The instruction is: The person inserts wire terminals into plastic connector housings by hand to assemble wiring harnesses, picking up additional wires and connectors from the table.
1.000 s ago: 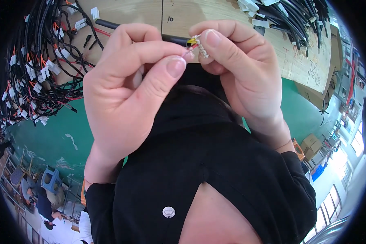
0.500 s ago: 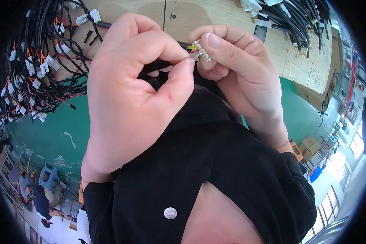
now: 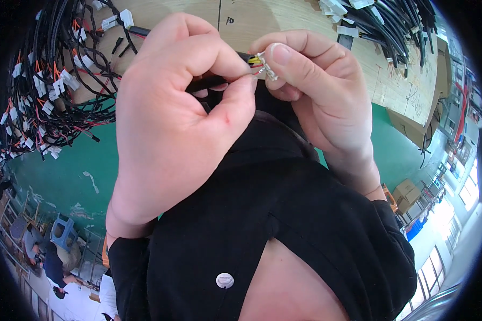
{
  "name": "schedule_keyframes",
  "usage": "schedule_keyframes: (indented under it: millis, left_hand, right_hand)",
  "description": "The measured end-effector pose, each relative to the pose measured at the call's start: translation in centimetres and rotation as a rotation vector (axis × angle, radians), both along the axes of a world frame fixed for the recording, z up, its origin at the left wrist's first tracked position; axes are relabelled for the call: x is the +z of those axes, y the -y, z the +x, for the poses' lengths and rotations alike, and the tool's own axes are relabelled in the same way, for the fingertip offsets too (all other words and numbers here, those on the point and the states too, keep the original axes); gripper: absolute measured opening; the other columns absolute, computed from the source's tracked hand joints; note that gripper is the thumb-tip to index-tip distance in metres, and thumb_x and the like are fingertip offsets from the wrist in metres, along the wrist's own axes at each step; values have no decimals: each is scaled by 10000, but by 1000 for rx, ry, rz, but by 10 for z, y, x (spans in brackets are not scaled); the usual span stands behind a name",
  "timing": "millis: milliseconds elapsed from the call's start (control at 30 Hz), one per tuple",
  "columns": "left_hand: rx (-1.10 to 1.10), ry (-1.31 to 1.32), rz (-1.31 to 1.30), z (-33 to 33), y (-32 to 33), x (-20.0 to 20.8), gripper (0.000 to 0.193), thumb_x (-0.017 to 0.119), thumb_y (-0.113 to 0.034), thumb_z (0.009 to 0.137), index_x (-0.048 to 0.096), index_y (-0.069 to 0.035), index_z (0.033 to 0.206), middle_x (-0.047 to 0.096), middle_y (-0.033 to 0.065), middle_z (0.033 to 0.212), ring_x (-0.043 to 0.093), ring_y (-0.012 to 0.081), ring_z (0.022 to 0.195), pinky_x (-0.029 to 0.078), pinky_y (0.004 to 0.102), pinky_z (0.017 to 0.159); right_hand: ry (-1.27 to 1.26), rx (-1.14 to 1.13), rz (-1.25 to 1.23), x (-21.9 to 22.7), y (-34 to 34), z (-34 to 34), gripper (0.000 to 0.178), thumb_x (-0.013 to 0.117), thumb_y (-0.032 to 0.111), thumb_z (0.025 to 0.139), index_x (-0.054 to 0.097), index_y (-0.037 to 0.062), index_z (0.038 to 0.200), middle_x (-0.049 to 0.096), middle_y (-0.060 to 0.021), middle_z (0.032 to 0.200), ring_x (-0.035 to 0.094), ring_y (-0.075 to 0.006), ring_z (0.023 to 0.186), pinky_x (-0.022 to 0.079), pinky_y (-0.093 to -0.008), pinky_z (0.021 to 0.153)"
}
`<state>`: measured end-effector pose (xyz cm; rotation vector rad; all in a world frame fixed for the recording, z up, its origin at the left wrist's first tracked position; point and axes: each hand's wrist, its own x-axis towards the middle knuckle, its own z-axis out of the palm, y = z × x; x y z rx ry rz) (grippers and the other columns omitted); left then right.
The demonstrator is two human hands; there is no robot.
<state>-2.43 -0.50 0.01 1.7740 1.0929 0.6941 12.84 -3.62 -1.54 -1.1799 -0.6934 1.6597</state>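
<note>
A small white plastic connector housing [image 3: 269, 70] is pinched between the thumb and fingers of my right hand [image 3: 329, 80]. Yellow and red wires [image 3: 255, 61] run up to its left side. Opposite it, my left hand [image 3: 171, 117] is closed, with thumb and forefinger tips pressed together on a thin wire [image 3: 258, 71], whose bright end reaches the housing. Black cable sheathing [image 3: 206, 83] passes through the left palm. Whether the wire's tip sits inside the housing is too small to tell.
Bundled black wire harnesses [image 3: 53, 69] with white connectors hang over the table's left edge. Black cables [image 3: 393, 27] with white ends lie at the far right of the wooden tabletop [image 3: 284, 21]. Cardboard boxes [image 3: 407, 193] and a blue stool [image 3: 64, 233] stand farther off; another person [image 3: 53, 262] is at lower left.
Both hands stay close together with the same grips. The connector housing has turned slightly in my right fingers, and my left hand has shifted a little.
</note>
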Motion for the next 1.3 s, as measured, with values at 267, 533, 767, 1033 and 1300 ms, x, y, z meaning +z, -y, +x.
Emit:
schedule_keyframes:
  millis: [267, 533, 767, 1033, 1300]
  left_hand:
    - [-1, 17, -58, 0, 1, -3, 94, 544, 86, 664, 497, 14, 703, 445, 22, 793, 432, 64, 659, 339, 163, 603]
    - [-13, 11, -11, 1, 1, -4, 92, 543, 80, 672, 497, 6, 701, 446, 19, 796, 431, 60, 657, 340, 163, 600]
    - [-11, 21, 46, 1, 3, -7, 101, 542, 89, 673, 498, 6, 711, 448, 28, 816, 442, 81, 705, 343, 175, 644]
    - [24, 47, 35, 2, 8, -9, 98, 557, 87, 678, 502, 13, 713, 452, 42, 840, 445, 96, 743, 343, 178, 672]
    - [57, 198, 27, 3, 9, -16, 86, 571, 58, 728, 573, 23, 807, 485, 41, 848, 457, 90, 762, 363, 179, 678]
  right_hand:
    - [200, -26, 143, -1, 2, -2, 145, 537, 77, 804, 579, -29, 894, 535, -9, 674, 428, -28, 573, 320, -150, 507]
    - [503, 10, 280, 2, 3, 1, 124, 564, 74, 786, 593, -6, 877, 566, 4, 716, 441, -16, 558, 333, -134, 495]
    - [462, -20, 258, 3, 6, -2, 121, 567, 58, 783, 590, -13, 878, 563, -4, 718, 450, -27, 563, 354, -140, 507]
    - [381, -63, 245, -4, 10, -9, 119, 543, 41, 797, 577, -27, 889, 548, -17, 703, 446, -39, 572, 357, -151, 506]
    - [124, -96, 108, -6, 4, -4, 140, 530, 57, 809, 570, -30, 910, 550, -30, 702, 444, -43, 577, 354, -156, 520]
